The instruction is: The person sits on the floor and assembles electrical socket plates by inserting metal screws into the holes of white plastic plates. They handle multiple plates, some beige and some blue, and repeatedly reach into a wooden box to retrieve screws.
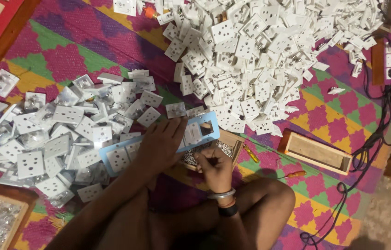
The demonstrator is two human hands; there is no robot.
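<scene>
Mat (66, 51) underneath; blue frame (158, 147), long axis left-right, is pressed by spread left hand (161, 143); right hand (214, 167), just right, seemingly pinches a screw.

I see a long light-blue frame (158, 143) lying flat on the patterned mat and running diagonally, its lower-left end near the smaller heap of white socket plates and its upper-right end by the bigger heap. It holds white square socket modules (117, 159) in its slots, while 1 slot near the upper-right end shows dark and open. Just below it sits a small wooden tray of tiny metal screws (225, 149).
</scene>
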